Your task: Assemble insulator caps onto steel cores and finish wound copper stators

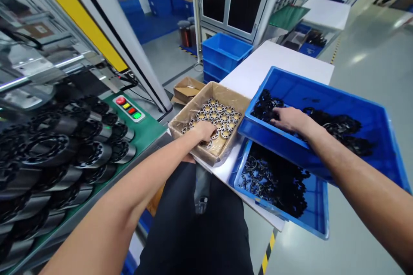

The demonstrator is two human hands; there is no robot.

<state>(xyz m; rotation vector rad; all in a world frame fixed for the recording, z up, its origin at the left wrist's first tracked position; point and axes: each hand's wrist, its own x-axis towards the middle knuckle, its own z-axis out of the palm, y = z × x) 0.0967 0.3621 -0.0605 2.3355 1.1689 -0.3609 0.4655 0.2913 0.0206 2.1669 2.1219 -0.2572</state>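
My left hand (205,131) reaches down into a cardboard box (222,161) lined with clear film. Its fingers are curled at a layer of round metal rings (214,115) with toothed inner edges; what they grip is hidden beneath the hand. Over on the right, my right hand (288,118) dips into the upper blue bin (348,99), fingers bent among small black parts (266,105). What lies between those fingertips cannot be made out. Below that bin, a lower blue bin (322,219) holds more thin black ring-shaped parts (258,176).
Stacked dark metal cylinders (93,154) cover the green bench on the left, beside a button panel (129,108). A white table (248,68) carries the box and bins. Behind stand an opened small carton (189,90), stacked blue bins (226,49) and a machine frame post (129,51).
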